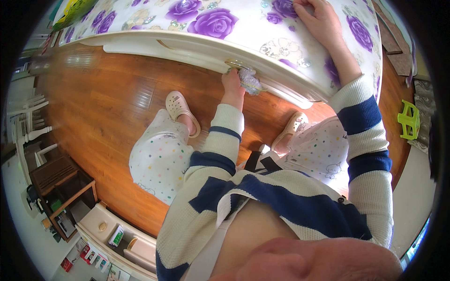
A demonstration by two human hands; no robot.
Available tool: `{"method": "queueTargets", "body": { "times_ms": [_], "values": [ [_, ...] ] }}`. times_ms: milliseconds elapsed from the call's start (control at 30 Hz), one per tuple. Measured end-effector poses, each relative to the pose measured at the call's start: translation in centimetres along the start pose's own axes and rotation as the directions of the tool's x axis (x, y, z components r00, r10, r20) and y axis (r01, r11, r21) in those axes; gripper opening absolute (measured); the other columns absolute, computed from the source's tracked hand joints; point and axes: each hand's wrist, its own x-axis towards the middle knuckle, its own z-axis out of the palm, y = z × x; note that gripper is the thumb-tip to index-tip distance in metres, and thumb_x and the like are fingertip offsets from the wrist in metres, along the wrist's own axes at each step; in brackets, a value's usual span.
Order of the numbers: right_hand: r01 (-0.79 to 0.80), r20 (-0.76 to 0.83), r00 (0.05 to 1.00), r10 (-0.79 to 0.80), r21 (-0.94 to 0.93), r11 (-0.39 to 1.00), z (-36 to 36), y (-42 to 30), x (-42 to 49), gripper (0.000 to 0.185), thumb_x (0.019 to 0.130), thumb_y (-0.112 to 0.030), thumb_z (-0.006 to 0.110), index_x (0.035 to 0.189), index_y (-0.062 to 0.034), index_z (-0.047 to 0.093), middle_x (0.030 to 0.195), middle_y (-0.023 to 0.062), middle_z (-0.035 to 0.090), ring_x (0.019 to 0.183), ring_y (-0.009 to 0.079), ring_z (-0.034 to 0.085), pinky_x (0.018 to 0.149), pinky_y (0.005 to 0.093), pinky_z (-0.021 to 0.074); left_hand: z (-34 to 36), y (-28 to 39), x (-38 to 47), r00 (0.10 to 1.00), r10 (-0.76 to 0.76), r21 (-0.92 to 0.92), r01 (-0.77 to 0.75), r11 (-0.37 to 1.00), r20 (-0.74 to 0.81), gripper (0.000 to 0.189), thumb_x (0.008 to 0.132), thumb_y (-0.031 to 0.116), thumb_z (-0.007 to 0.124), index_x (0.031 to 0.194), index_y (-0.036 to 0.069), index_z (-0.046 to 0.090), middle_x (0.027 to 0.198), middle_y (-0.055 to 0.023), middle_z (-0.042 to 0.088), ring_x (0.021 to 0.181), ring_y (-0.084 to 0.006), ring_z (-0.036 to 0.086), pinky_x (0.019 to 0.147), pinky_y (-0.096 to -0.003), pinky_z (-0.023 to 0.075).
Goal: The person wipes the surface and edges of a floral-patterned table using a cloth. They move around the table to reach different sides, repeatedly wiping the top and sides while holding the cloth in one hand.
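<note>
My left hand [233, 86] grips a bunched, greyish cloth or mesh scrubber [250, 82] against the front of a cream table. Right above it is a gold-toned drawer handle [239, 64], partly covered by the hand and the cloth. My right hand [321, 23] rests on the tabletop, on a white tablecloth [242, 45] printed with purple roses. The top edge of the view cuts off some of its fingers, so whether it holds anything is hidden.
A lime-green plastic stool [409, 119] stands on the right. Wooden flooring [105, 105] runs beneath my clogs [181, 109]. Behind on the left are a brown wooden cabinet [63, 193] and a cream cabinet [102, 224] with an open drawer. White chairs [30, 130] line the far left.
</note>
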Motion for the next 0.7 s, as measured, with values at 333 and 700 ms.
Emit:
{"method": "queueTargets", "body": {
  "times_ms": [333, 700],
  "values": [
    [0.054, -0.085, 0.995, -0.055, -0.008, 0.998, 0.9, 0.9, -0.2, 0.011, 0.078, -0.013, 0.066, 0.079, -0.0013, 0.065, 0.085, 0.0155, 0.061, 0.074, 0.0289, 0.061, 0.069, 0.0362, 0.0487, 3.0, 5.9, -1.9, 0.915, 0.400, 0.366, -0.359, 0.859, -0.042, 0.059, 0.084, 0.009, 0.056, 0.133, -0.007, 0.028, 0.127, -0.0194, 0.045, 0.116, -0.0275, 0.046, 0.098, -0.0399, 0.0411],
    [0.075, 0.055, 0.996, -0.072, -0.058, 0.995, 2.1, 6.1, 1.1, 0.021, 0.088, -0.023, 0.064, 0.101, -0.0064, 0.067, 0.100, 0.0065, 0.066, 0.091, 0.0180, 0.062, 0.081, 0.0287, 0.0468, 7.9, 4.0, -8.6, 0.809, 0.587, 0.367, -0.541, 0.757, -0.018, 0.045, 0.081, 0.001, 0.050, 0.123, -0.010, 0.037, 0.117, -0.0249, 0.044, 0.109, -0.0345, 0.045, 0.099, -0.0389, 0.0350]
  ]
}}
